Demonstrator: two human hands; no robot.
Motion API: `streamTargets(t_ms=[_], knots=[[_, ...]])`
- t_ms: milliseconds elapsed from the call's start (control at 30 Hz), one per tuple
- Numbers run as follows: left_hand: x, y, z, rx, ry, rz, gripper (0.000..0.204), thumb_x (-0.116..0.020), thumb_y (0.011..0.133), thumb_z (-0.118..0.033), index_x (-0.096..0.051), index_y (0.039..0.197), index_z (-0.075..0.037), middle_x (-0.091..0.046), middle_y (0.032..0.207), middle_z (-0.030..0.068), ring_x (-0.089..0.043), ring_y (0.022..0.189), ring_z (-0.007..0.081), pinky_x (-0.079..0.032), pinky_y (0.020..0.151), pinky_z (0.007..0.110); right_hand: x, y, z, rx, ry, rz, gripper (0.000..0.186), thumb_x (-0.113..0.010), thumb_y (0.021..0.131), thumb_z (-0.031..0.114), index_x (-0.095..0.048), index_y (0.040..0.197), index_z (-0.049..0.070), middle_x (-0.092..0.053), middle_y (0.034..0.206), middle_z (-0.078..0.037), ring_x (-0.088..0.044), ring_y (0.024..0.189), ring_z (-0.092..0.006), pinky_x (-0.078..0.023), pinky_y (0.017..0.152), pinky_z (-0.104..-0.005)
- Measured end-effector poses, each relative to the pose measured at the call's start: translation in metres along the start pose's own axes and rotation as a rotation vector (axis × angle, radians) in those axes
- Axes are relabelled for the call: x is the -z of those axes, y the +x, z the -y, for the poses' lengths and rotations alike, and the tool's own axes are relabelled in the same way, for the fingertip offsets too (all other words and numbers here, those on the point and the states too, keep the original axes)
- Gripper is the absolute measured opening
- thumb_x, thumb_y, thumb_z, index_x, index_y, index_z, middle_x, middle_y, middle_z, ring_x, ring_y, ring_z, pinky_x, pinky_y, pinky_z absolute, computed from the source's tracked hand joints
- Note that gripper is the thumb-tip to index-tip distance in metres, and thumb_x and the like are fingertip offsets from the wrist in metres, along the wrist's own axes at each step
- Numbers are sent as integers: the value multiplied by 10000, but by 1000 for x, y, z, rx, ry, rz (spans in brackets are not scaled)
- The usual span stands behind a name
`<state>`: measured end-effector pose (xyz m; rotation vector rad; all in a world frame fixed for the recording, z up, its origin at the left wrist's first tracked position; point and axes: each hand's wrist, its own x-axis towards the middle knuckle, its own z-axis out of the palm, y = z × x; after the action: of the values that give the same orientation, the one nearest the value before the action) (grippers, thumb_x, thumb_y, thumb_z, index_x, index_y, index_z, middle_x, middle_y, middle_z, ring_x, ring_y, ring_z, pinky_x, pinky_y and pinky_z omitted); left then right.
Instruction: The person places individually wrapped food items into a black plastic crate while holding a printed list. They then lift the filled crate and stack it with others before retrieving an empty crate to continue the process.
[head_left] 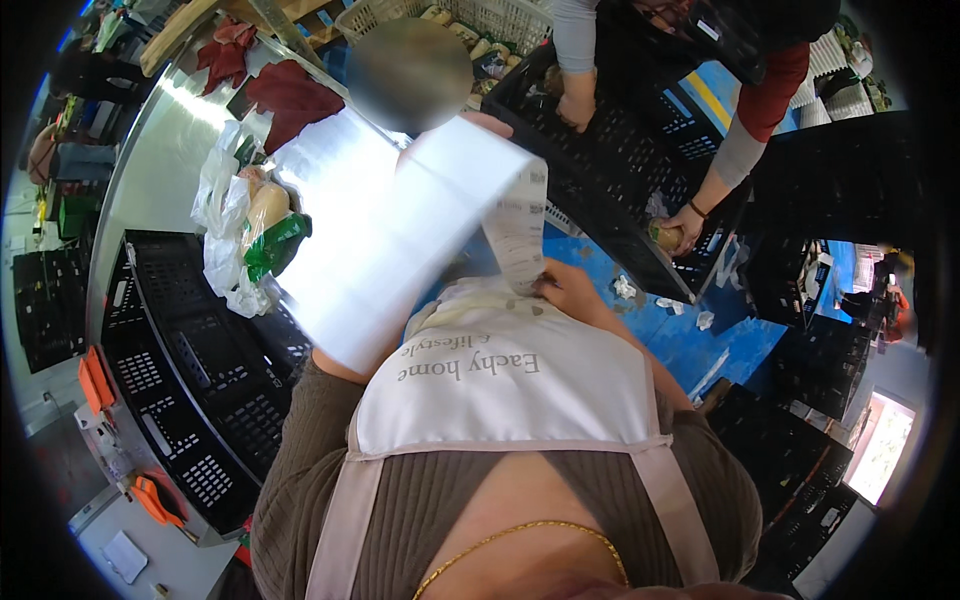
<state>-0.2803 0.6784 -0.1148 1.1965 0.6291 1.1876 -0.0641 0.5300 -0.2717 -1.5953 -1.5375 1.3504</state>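
My left hand (485, 124) holds a long white paper label strip (380, 240) at its top edge; most of that hand is hidden behind the paper, which hangs across my left forearm and curls down on the right. My right hand (560, 285) grips the strip's lower curled end at my white apron (500, 400). Left of the paper, crumpled plastic bags (225, 220) and a tan produce item in green wrapping (270, 235) lie on the steel table (160, 170). Dark red cloths (290, 100) lie farther back on it.
A co-worker's hands (680, 232) reach into a black crate (620, 170), one holding a tan item. Behind is a white basket (450, 20) of packed goods. More black crates (190, 370) stand at both sides. Paper scraps (625, 287) litter a blue surface (730, 340).
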Motion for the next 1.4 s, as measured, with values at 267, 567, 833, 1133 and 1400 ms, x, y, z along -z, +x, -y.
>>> streamTargets(t_ms=[267, 567, 833, 1133, 1400], knots=[[-18, -10, 14, 152, -37, -58, 198, -589, 904, -32, -628, 1095, 4, -672, 984, 26, -603, 850, 73, -493, 749, 231, 41, 31, 41, 46, -69, -77, 619, -691, 809, 110, -435, 1369, 46, -591, 1218, -129, -565, 1143, -253, -470, 934, -371], [-11, -45, 37, 606, 135, 247, 247, -606, 914, -132, -629, 1091, 38, -674, 919, 50, -598, 806, 88, -495, 746, 250, 65, 63, 143, 179, 804, -236, 329, -616, 874, -4, -542, 1195, -13, -641, 1104, -77, -612, 995, -146, -497, 876, -299], [-11, -30, 30, 370, 149, 72, 180, -631, 901, -109, -620, 1037, 8, -664, 900, 30, -587, 808, 72, -492, 741, 249, 46, 50, 145, 137, 592, -184, 377, -648, 866, 27, -526, 1221, -11, -635, 1124, -88, -605, 1020, -149, -488, 889, -303], [-27, -24, 36, 442, 454, 246, 106, -591, 906, -52, -623, 990, 5, -651, 864, 18, -557, 745, 60, -470, 685, 222, 60, 26, 123, 144, 622, -354, 329, -606, 880, -17, -481, 1184, 5, -616, 1089, -97, -599, 984, -137, -495, 850, -287], [-75, -13, 57, 903, -149, 68, 165, -580, 905, -31, -621, 1051, 34, -675, 940, 74, -656, 786, 138, -567, 700, 265, 77, 4, 96, 154, 639, -439, 412, -600, 865, -44, -453, 1241, 38, -590, 994, -80, -592, 914, -131, -496, 771, -269]])
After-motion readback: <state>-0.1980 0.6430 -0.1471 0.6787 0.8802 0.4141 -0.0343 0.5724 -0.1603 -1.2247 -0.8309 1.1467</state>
